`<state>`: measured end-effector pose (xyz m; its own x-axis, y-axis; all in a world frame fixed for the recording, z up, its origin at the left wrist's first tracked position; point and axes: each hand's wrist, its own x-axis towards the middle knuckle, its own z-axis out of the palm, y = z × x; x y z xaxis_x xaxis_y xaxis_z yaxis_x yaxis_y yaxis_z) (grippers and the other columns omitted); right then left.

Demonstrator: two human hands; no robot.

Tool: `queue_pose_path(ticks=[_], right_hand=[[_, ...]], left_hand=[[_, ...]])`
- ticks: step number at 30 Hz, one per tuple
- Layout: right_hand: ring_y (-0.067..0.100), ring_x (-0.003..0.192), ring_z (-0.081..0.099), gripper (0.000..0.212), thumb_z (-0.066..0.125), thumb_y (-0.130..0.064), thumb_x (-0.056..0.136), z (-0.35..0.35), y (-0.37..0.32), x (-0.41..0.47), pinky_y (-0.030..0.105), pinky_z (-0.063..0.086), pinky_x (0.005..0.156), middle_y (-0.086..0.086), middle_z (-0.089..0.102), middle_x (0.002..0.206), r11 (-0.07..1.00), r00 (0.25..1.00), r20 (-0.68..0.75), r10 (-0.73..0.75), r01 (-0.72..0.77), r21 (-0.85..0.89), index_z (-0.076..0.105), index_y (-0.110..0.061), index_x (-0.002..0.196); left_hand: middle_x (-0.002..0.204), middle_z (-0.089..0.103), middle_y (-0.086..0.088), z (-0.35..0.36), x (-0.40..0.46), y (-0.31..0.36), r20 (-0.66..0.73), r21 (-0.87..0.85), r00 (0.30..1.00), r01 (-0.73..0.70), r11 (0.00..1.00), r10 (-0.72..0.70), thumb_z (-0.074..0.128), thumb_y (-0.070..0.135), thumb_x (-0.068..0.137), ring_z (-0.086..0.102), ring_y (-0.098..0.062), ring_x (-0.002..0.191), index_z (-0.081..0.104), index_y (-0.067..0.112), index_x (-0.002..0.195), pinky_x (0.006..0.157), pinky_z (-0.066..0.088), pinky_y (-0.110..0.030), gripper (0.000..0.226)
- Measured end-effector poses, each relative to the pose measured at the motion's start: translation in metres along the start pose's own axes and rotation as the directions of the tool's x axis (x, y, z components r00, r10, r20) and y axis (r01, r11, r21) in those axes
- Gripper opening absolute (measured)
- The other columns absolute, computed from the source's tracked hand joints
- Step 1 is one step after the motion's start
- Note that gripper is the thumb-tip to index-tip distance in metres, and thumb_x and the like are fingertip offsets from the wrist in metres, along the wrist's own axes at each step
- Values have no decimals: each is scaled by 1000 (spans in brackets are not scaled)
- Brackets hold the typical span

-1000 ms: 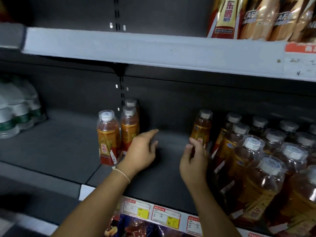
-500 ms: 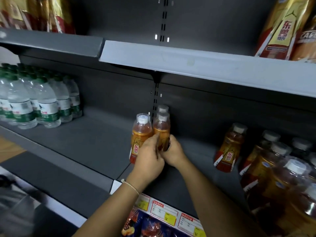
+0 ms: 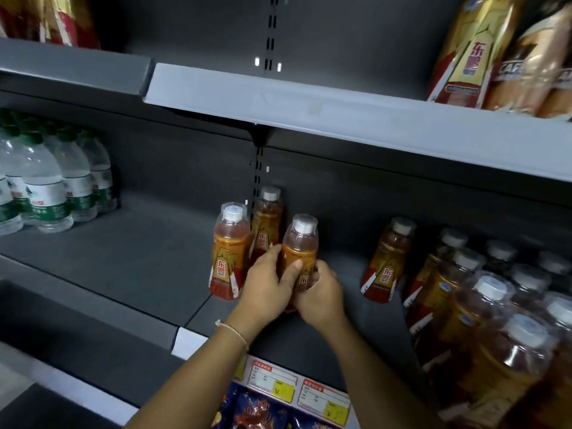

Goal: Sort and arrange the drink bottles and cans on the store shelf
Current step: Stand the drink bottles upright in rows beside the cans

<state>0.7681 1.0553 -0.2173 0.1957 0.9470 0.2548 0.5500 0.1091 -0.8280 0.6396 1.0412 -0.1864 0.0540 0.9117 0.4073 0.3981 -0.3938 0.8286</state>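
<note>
An orange drink bottle (image 3: 299, 246) with a white cap stands on the dark grey shelf (image 3: 148, 261), gripped from both sides. My left hand (image 3: 267, 281) wraps its left side and my right hand (image 3: 320, 292) its lower right. Just to its left stand two more of the same bottles, one in front (image 3: 229, 252) and one behind (image 3: 267, 218). A lone bottle (image 3: 388, 261) stands further right, apart from a dense group of the same bottles (image 3: 483, 305) at the right edge.
Clear water bottles (image 3: 52, 184) with green labels fill the shelf's far left. The upper shelf (image 3: 309, 109) carries tall gold and brown bottles (image 3: 483, 54) at right. Yellow price tags (image 3: 284, 383) line the shelf front, with snack packets (image 3: 257, 410) below.
Both hands closed around one orange bottle and drew it forward and right, away from the other two. The camera view swung slightly left.
</note>
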Motion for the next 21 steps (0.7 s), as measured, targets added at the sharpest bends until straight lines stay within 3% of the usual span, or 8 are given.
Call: queue_pose_path(ticks=[6, 10, 11, 16, 19, 21], right_hand=[[13, 93, 61, 67, 84, -48, 54, -37, 13, -21, 34, 56, 79, -5, 60, 106, 989, 996, -70, 55, -64, -135, 59, -25, 112], [13, 102, 64, 71, 87, -42, 62, -59, 29, -29, 36, 57, 88, -2, 64, 116, 992, 990, -109, 89, -98, -80, 59, -23, 125], [13, 105, 63, 74, 87, -39, 66, -64, 33, -30, 37, 56, 91, -2, 62, 120, 990, 987, -120, 103, -113, -84, 56, -24, 131], [12, 117, 58, 79, 82, -14, 78, -84, 50, -36, 36, 53, 101, -1, 54, 134, 982, 970, -152, 190, -187, 36, 44, -23, 147], [12, 120, 57, 71, 76, -15, 85, -91, 55, -39, 32, 51, 103, 0, 52, 137, 973, 951, -208, 228, -219, 68, 43, -21, 148], [14, 122, 56, 66, 74, -17, 88, -94, 58, -41, 37, 49, 105, 0, 54, 136, 968, 938, -239, 251, -238, 81, 45, -21, 147]], left_hand=[[113, 65, 8, 29, 17, 12, 146, -14, 989, -31, 999, 32, 64, 34, 92, 63, -10, 104, 49, 27, 133, 94, 52, -36, 44], [100, 57, 27, 54, 22, 20, 209, -59, 977, -38, 998, 50, 62, 32, 94, 56, 11, 93, 47, 29, 136, 77, 43, -2, 45], [99, 56, 30, 60, 23, 22, 225, -85, 973, -24, 996, 42, 61, 32, 94, 54, 15, 92, 46, 31, 135, 73, 41, 0, 43], [107, 61, 23, 84, 25, 32, 330, -222, 944, 51, 974, 26, 59, 28, 96, 58, 16, 92, 45, 43, 123, 70, 45, -2, 34], [109, 65, 16, 100, 24, 36, 348, -322, 936, 75, 944, 44, 61, 20, 95, 63, 10, 95, 53, 37, 118, 74, 49, -8, 30], [108, 66, 16, 107, 22, 35, 346, -335, 937, 80, 939, 44, 62, 19, 94, 62, 12, 96, 55, 32, 118, 77, 48, -7, 28]])
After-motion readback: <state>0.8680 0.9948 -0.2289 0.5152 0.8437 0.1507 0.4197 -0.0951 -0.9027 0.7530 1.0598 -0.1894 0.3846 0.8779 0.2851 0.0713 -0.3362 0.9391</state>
